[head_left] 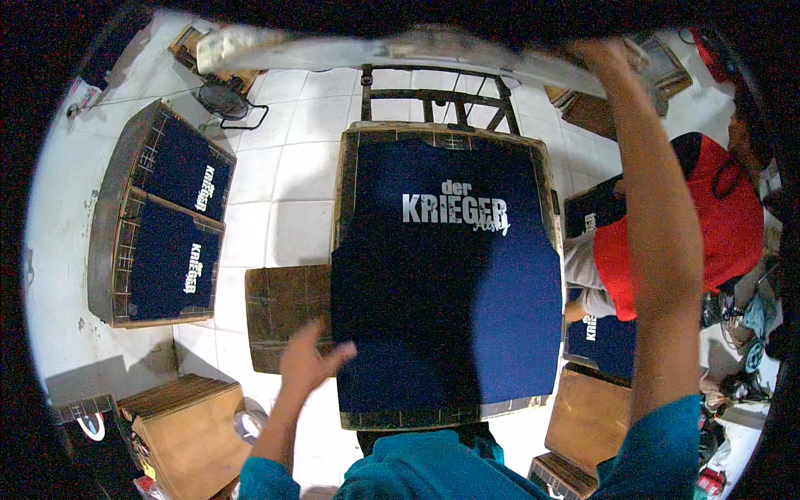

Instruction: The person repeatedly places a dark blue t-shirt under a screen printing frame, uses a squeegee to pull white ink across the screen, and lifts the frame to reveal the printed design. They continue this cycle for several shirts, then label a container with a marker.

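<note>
A dark blue shirt (417,292) with white lettering on its chest lies flat over a printing board (408,417) in front of me. My left hand (310,360) is open with its fingers apart, near the board's left edge, and holds nothing. Reaching far up, my right hand (600,62) grips the edge of a screen printing frame (392,52), raised and blurred beyond the board. Its fingertips are partly hidden by blur. A dark metal hinge rack (437,98) stands at the board's far end.
Boards with printed blue shirts (171,258) stand on the left. A person in a red top (667,225) bends over more shirts (604,342) at right. A brown board (287,317) juts out left. Stacked boards (187,433) and a fan (223,98) are nearby.
</note>
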Motion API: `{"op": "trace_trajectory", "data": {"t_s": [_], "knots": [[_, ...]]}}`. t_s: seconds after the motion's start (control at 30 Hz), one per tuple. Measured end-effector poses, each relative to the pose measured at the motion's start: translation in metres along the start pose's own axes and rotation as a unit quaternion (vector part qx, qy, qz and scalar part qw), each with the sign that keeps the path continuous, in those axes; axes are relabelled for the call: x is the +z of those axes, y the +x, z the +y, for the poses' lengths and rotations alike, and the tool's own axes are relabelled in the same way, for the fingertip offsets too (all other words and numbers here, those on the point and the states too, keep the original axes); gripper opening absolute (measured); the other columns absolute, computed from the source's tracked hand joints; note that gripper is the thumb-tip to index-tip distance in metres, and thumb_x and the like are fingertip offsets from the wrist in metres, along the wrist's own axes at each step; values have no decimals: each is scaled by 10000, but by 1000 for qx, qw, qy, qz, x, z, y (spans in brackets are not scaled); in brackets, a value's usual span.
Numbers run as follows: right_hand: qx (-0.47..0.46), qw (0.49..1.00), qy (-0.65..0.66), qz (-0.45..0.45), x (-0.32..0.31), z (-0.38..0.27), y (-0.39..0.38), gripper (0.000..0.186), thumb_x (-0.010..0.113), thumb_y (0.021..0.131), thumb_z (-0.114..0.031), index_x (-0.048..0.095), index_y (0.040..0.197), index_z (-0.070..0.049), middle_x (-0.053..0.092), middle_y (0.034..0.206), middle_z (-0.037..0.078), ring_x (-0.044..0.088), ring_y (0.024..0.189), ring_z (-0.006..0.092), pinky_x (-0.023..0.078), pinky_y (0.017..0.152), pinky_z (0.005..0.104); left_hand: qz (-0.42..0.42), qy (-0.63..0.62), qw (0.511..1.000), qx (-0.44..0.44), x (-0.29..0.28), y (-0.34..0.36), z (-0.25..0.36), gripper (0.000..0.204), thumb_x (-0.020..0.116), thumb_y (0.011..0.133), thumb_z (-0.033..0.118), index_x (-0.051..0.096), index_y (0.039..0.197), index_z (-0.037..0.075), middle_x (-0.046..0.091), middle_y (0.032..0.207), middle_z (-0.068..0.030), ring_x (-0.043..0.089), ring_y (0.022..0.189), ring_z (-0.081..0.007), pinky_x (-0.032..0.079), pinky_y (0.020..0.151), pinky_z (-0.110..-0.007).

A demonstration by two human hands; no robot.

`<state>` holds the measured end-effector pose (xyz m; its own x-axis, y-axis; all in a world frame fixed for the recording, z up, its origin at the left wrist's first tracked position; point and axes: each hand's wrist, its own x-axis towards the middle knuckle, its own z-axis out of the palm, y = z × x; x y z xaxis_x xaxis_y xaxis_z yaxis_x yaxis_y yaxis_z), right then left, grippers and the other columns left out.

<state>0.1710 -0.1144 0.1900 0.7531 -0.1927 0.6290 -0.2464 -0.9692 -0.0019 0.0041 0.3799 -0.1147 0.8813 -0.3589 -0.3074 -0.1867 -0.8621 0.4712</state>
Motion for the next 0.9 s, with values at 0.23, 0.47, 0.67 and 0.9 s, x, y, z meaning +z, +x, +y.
{"op": "trace_trajectory", "data": {"t_s": [0.23,0.47,0.67,0.9], "knots": [[-53,993,56,94,51,-25,-198,570,879,626,-614,694,814,-109,653,776,67,619,749,293,448,728,430,274,-635,719,63,-89,104,101,393,589,1049,294,592,1295,-13,651,1116,-69,592,1069,-168,463,977,-351],[-62,927,192,-316,157,-23,-292,304,791,804,-228,680,1045,-79,674,1026,134,631,947,392,469,875,503,147,-697,615,-339,43,138,13,335,729,953,389,652,1055,78,629,825,-7,463,544,-80,320,442,-232],[-46,903,212,-370,202,-9,-282,237,731,824,-101,656,1048,-76,695,1010,158,650,987,404,480,858,518,86,-611,728,-299,100,153,-36,506,707,958,451,655,1162,-9,702,1086,-98,658,901,-205,544,746,-333],[-66,934,158,-313,292,3,-195,259,761,815,-146,626,1032,-97,700,971,175,664,944,426,502,801,539,123,-450,826,-316,90,147,-15,527,720,962,431,642,1143,-58,687,1079,-99,614,959,-157,500,842,-318]]}}
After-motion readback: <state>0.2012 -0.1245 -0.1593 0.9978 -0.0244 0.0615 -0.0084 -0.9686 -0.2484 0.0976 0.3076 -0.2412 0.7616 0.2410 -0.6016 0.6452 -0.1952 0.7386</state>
